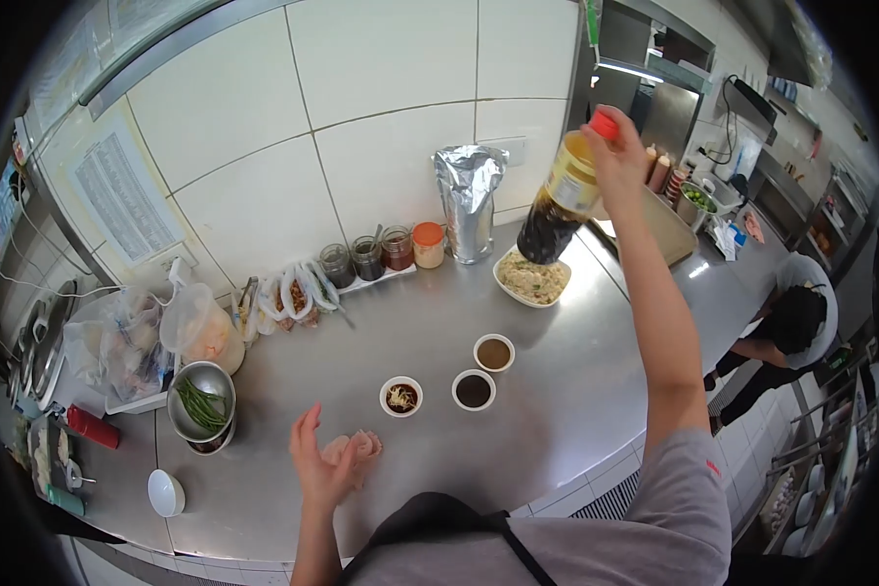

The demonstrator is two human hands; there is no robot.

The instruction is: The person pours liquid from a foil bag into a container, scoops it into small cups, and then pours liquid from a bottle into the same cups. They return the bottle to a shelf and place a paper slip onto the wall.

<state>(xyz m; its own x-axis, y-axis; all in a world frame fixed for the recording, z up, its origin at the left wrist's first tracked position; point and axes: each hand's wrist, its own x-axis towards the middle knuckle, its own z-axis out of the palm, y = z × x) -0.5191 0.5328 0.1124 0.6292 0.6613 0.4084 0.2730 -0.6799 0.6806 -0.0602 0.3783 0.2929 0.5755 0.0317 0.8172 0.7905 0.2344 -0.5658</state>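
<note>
My right hand [617, 161] is closed around the top of a sauce bottle [564, 195] with a red cap and dark liquid inside. The bottle hangs tilted above the back of the steel counter, partly in front of a white bowl of pale, grainy food [532, 283]. Over the front of the counter, my left hand [322, 464] has its fingers spread and holds nothing. Beside it lies a crumpled pinkish thing [361, 446] whose kind I cannot make out. Near the middle stand a cup of dark sauce [474, 392], a cup of brown sauce [494, 354] and a cup of sauce with pale shreds [401, 397].
Along the tiled wall stand several jars [397, 248] and a foil-covered container [470, 205]. At left are a metal bowl of green beans [202, 402], a small white bowl [166, 493] and a plastic tub [205, 332]. Another person [796, 317] bends down at right.
</note>
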